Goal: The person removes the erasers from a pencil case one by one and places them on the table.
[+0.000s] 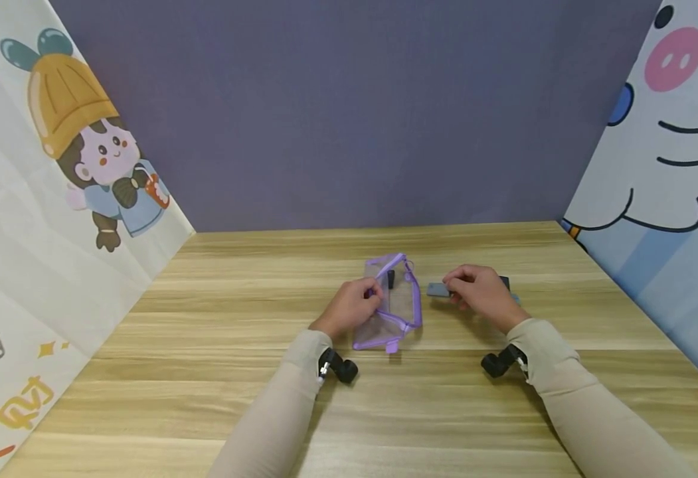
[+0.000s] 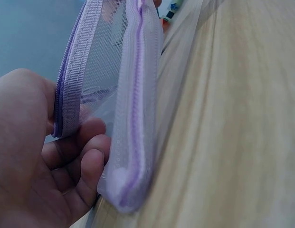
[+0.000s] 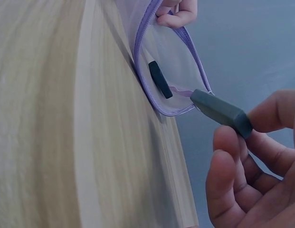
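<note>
A mesh zip pouch with purple trim (image 1: 417,302) lies on the table, its mouth held apart toward the right. My left hand (image 1: 351,307) pinches the zipper edge (image 2: 70,71) between thumb and fingers. Inside the pouch sits a small dark block (image 3: 160,80). To the right of the mouth, my right hand (image 1: 481,291) pinches the end of a grey-green rectangular block (image 3: 221,111) between thumb and fingertips. The block's free end points at the pouch opening and overlaps its rim in the right wrist view.
A black object (image 1: 505,282) shows partly behind my right hand, with a blue-grey piece (image 1: 517,299) beside it. A wood-grain table (image 1: 253,292) lies below. A grey panel (image 1: 349,119) stands at the back, with printed cartoon panels at left and right.
</note>
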`<state>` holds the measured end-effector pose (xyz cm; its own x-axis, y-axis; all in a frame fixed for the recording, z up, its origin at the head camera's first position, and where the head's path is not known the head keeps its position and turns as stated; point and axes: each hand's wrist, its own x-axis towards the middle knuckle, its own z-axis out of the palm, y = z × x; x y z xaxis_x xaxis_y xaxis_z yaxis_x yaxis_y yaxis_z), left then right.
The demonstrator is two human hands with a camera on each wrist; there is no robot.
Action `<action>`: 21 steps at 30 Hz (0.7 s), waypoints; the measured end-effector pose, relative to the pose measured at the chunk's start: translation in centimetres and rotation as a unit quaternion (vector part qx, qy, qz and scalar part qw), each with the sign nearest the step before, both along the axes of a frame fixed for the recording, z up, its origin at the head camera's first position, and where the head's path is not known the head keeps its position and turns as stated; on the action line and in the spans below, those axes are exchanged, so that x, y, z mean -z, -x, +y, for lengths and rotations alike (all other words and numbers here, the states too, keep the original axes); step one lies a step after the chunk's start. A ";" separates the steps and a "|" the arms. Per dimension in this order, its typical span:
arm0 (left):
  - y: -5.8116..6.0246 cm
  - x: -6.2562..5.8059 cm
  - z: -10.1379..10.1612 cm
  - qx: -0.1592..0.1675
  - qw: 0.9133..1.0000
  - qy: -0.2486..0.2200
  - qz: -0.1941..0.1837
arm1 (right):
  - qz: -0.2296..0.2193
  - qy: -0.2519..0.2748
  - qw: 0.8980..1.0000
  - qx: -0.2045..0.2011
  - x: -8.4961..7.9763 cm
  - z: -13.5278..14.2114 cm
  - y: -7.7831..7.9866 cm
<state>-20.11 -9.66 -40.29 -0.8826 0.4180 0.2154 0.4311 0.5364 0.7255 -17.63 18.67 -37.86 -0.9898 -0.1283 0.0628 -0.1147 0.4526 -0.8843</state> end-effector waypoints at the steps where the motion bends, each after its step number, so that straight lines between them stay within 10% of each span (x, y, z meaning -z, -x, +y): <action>1: 0.0 0.0 0.0 0.000 1.000 -0.001 -0.001 | -0.001 0.002 1.000 0.000 -0.1 0.0 0.0; 21: 0.2 0.3 0.0 -0.008 1.000 -0.010 -0.002 | 0.013 -0.003 1.000 -0.004 -0.4 1.6 -0.6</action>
<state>-20.31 -9.65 -40.59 -0.8898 0.4003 0.2191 0.4196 0.5288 0.7378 -17.05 20.29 -37.42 -0.9867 -0.1366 0.0879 -0.1415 0.4564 -0.8785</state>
